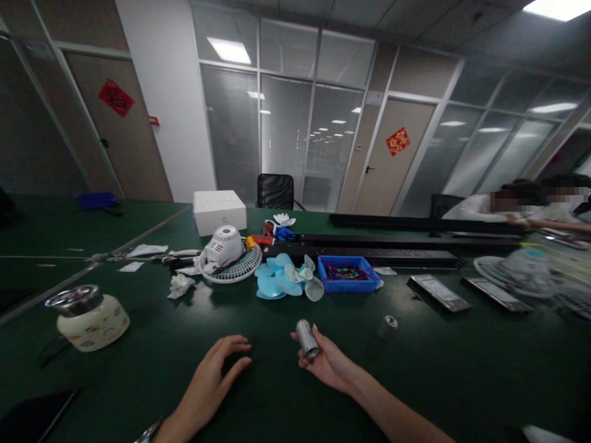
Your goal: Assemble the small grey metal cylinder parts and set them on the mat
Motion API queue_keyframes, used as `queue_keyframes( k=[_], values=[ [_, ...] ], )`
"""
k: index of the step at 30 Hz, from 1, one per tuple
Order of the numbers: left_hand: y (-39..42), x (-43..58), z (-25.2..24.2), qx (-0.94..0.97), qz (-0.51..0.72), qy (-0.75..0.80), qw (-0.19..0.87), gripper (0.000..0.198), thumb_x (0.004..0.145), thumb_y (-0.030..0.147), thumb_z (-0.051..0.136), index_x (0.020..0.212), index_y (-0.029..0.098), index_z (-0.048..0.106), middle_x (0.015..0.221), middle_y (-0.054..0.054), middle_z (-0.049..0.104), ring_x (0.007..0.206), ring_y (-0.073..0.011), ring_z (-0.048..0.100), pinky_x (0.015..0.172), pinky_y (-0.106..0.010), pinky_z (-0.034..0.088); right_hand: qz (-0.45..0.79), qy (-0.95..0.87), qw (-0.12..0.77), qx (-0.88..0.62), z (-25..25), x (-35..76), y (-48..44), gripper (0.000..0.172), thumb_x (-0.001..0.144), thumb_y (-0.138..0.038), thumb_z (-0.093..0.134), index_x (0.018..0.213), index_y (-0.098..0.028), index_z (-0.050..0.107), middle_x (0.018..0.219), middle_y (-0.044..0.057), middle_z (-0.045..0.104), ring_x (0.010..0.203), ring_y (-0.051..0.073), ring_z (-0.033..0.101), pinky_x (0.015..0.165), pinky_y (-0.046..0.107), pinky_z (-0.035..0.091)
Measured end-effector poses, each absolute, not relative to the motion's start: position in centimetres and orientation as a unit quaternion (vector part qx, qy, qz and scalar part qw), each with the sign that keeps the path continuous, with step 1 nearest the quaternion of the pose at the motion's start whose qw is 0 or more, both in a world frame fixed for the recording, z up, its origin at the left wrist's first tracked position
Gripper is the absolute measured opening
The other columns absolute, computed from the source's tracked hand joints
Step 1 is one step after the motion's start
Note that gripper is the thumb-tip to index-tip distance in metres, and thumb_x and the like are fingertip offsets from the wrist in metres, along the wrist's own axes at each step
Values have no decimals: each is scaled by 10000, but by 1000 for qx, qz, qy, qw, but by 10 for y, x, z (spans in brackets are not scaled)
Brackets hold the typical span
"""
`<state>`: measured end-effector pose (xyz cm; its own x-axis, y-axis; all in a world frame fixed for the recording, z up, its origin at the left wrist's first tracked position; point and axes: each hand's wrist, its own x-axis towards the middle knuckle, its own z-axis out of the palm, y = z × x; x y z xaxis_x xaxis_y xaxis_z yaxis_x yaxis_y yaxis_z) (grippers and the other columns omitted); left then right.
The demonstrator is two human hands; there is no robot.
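Note:
My right hand (325,363) is closed round a silver metal cylinder (307,338), held tilted over the green table (272,412). I cannot make out exactly what kind of part the cylinder is. To its left, my left hand (217,372) is empty, thumb and fingers apart, just above the tabletop. A second, shorter metal cylinder (388,326) stands on the table to the right of my right hand. Beyond my hands lie light blue fan blades (274,280) and a greyish, see-through fan blade (314,288).
Behind are a white fan body (226,246), a blue bin of wires (348,286), an orange power tool (262,240), a white box (219,209) and long black bars (388,253). Hard drives (438,293) lie right, a patterned jar (95,323) left. People (480,206) sit at far right.

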<state>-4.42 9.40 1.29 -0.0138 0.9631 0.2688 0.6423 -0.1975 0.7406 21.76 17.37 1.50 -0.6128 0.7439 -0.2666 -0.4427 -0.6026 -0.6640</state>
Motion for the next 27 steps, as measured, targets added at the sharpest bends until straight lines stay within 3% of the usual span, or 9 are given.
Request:
queue_keyframes(
  k=[6, 12, 17, 22, 27],
  values=[
    [96, -47, 12, 648, 388, 616, 223, 338, 906, 433, 443, 1143, 237, 585, 1132, -71, 671, 1077, -231, 623, 943, -404, 501, 829, -281, 374, -308, 5, 224, 175, 469, 575, -383, 849, 893, -171, 578, 880, 31, 658, 732, 152, 626, 719, 336, 503],
    [94, -45, 19, 636, 390, 623, 233, 379, 903, 465, 429, 1153, 217, 570, 1109, -82, 683, 1061, -239, 633, 929, -405, 501, 760, -357, 415, -349, 15, 221, 163, 439, 548, -276, 826, 888, -218, 553, 800, -42, 646, 821, 175, 664, 842, 367, 508],
    [94, -46, 19, 629, 386, 630, 242, 420, 903, 498, 408, 1171, 195, 520, 1114, -94, 680, 1070, -242, 629, 943, -421, 483, 562, -582, 421, -410, 46, 255, 147, 260, 666, -333, 755, 820, -191, 601, 840, 0, 687, 877, 217, 673, 838, 381, 506],
    [97, -48, 15, 634, 389, 625, 239, 432, 897, 520, 402, 1167, 199, 506, 1119, -84, 680, 1075, -240, 628, 942, -417, 477, 369, -598, 482, -523, 49, 350, 138, 422, 635, -404, 771, 942, -146, 639, 977, 110, 709, 935, 252, 673, 920, 424, 492],
    [97, -48, 15, 626, 401, 626, 233, 476, 894, 558, 367, 1168, 192, 498, 1104, -94, 683, 1052, -257, 633, 921, -437, 475, 306, -558, 516, -573, 21, 411, 142, 498, 592, -458, 777, 930, -131, 614, 977, 143, 704, 936, 263, 671, 903, 425, 509]
  ],
)
